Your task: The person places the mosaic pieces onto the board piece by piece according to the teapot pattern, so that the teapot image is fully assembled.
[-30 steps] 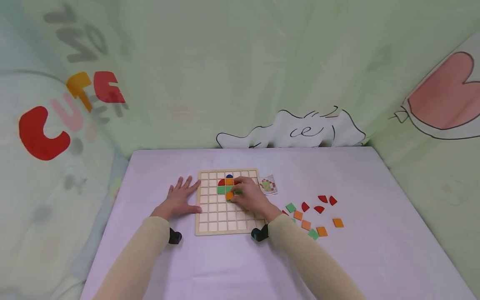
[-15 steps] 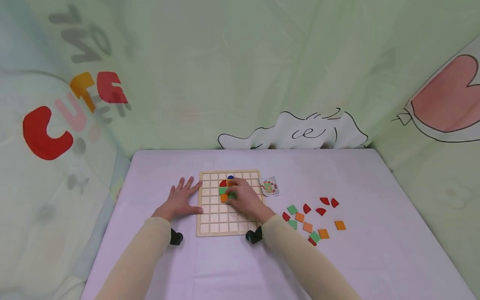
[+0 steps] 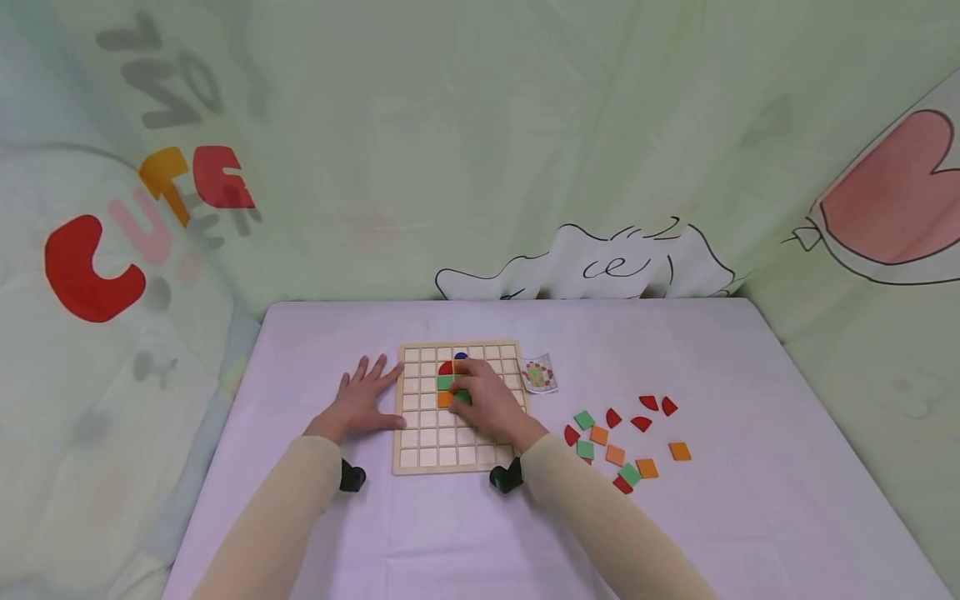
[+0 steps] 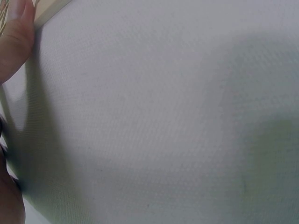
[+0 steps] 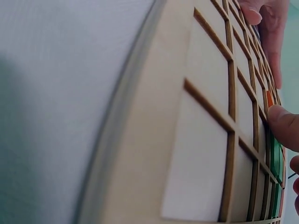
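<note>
- Orange square tile point(image 3: 446, 400): on the pale wooden grid board point(image 3: 428, 437), in the cell just below a green square tile point(image 3: 446, 382), nearer the board's far edge than its near edge.
- My right hand point(image 3: 489, 398): over the board, fingers curled, tips at the orange tile's right side; cannot tell whether I pinch it or only touch it.
- Above the green tile, a red quarter-circle tile point(image 3: 446, 367); a blue rounded tile point(image 3: 461, 356) lies near the board's far edge.
- My left hand point(image 3: 356, 402): fingers spread, thumb and index finger at the board's left edge.
- Small printed paper card point(image 3: 538, 373): beside the board's far right corner.
- Loose red, green and orange tiles point(image 3: 615, 455): scattered toward the right edge of the lavender-covered table point(image 3: 750, 533).
- Pale green printed curtain point(image 3: 375, 150): behind the table's far edge.
</note>
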A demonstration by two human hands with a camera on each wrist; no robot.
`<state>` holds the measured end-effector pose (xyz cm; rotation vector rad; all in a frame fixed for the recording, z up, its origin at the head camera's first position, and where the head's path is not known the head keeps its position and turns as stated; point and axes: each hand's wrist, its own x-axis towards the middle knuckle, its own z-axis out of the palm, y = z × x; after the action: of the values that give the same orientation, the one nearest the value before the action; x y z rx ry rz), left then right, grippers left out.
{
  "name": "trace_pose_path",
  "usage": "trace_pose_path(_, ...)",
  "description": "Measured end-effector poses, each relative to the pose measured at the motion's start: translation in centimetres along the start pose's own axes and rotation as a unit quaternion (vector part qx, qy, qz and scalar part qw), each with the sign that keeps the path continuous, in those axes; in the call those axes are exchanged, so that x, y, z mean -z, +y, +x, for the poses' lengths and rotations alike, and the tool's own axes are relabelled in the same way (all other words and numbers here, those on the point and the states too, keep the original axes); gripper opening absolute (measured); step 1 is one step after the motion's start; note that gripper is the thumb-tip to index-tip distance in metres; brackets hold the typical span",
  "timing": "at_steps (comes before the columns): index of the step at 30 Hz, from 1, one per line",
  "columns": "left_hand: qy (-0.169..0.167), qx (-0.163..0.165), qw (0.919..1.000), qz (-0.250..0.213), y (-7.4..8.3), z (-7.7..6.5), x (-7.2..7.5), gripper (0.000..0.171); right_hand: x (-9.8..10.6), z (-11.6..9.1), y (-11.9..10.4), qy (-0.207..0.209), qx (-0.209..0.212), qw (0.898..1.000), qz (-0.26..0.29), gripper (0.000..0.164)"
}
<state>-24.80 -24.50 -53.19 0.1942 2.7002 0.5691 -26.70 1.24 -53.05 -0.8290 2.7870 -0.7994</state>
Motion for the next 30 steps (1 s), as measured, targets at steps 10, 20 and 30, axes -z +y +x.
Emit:
trace_pose_path(10,0.000,-0.005,0.9999,-0.010,0.19,-0.25,0.06,0.106,-0.29,0.01,0.19,0.018,0.027,0.999,-0.015,0.020)
trace_pose_path(20,0.004,-0.002,1.0000,-0.009,0.10,-0.04,0.02,0.106,-0.23,0.12,-0.04,0.032,0.029,0.999,-0.019,0.017)
trace_pose_path(30,0.002,0.000,1.0000,-0.008,0.04,0.00,-0.08,0.106,-0.03,-0.10,0.42,0.018,0.012,1.000,0.006,0.018)
